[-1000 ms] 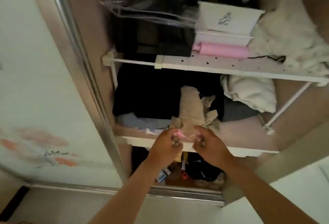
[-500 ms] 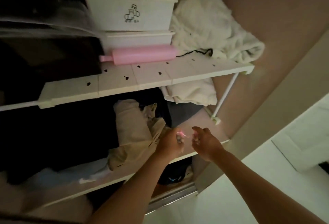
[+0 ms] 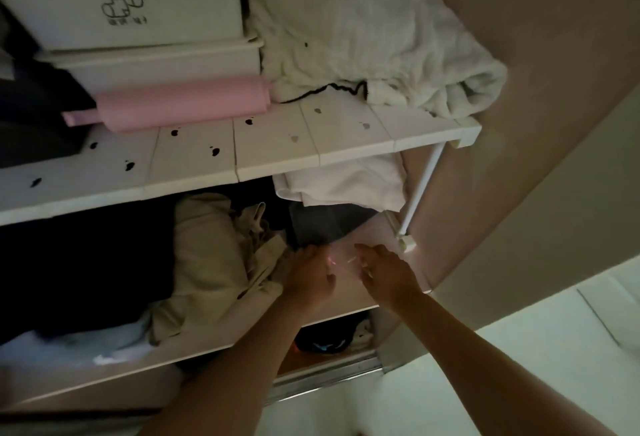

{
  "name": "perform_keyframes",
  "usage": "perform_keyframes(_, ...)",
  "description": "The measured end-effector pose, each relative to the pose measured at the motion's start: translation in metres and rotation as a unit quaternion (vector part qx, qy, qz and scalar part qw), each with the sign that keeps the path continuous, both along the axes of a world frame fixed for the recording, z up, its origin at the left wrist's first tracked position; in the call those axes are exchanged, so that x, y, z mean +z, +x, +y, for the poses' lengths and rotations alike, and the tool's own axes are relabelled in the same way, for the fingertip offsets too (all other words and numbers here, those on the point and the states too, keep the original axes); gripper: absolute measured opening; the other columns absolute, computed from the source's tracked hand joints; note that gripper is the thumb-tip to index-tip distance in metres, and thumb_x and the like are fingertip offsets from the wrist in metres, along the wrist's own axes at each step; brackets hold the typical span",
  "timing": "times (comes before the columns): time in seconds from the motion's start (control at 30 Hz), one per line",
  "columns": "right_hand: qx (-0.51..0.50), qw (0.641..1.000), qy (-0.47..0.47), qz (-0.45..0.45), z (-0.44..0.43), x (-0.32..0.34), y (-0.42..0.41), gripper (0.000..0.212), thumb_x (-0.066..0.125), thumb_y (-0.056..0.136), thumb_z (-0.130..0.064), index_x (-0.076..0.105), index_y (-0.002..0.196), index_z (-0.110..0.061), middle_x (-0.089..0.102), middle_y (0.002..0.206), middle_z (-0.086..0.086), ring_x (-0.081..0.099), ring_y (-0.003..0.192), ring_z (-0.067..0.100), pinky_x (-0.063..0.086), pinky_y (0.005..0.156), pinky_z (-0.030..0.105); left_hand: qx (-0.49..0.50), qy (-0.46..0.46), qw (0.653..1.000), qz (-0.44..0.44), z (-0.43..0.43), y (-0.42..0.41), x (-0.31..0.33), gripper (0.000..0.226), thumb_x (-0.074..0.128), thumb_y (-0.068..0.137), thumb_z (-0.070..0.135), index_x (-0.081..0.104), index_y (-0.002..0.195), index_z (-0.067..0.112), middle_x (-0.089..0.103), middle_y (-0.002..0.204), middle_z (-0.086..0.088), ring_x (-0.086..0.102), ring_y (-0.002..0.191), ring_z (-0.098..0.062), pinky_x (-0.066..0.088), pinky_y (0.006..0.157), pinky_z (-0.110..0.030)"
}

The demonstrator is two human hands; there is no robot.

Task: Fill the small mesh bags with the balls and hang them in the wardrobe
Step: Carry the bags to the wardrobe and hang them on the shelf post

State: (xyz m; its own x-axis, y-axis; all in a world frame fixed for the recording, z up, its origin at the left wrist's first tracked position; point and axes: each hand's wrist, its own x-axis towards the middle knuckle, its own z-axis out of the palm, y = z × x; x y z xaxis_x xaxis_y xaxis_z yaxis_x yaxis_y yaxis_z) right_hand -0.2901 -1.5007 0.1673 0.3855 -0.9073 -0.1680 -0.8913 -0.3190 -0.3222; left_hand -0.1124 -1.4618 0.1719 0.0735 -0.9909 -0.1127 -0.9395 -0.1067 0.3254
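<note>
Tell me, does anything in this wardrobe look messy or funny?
Yes. The beige garment on the lower shelf lies crumpled in a heap, not folded. On the upper shelf, the white blanket is bunched up, with a black cord trailing from under it.

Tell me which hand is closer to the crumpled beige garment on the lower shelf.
Left. The left hand sits at the right edge of the beige garment, seemingly touching it; the right hand is farther right, apart from it.

Reaches left hand and right hand deeper over the lower shelf, past its front edge, beside the beige garment. Draws them slightly apart, pinching the pink drawstring between. Looks closer and further right into the wardrobe.
</note>
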Motion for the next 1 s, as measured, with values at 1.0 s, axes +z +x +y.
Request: perform_keyframes(1.0,-0.284,0.929,-0.06,-0.228,0.071,-0.001,-0.043,0.08,0.058,0.07,0.015,0.061,0.124,-0.044,0.047,0.129,-0.005,0.059,0.106,0.011,0.045,0.098,0.017,-0.021,0.103,0.92,0.377,-0.038,-0.107,0.001,0.028,0.068,0.079,0.031,0.064,0.101,0.013,0.071,0.094,-0.002,0.069,0.09,-0.021,0.057,0.083,-0.037)
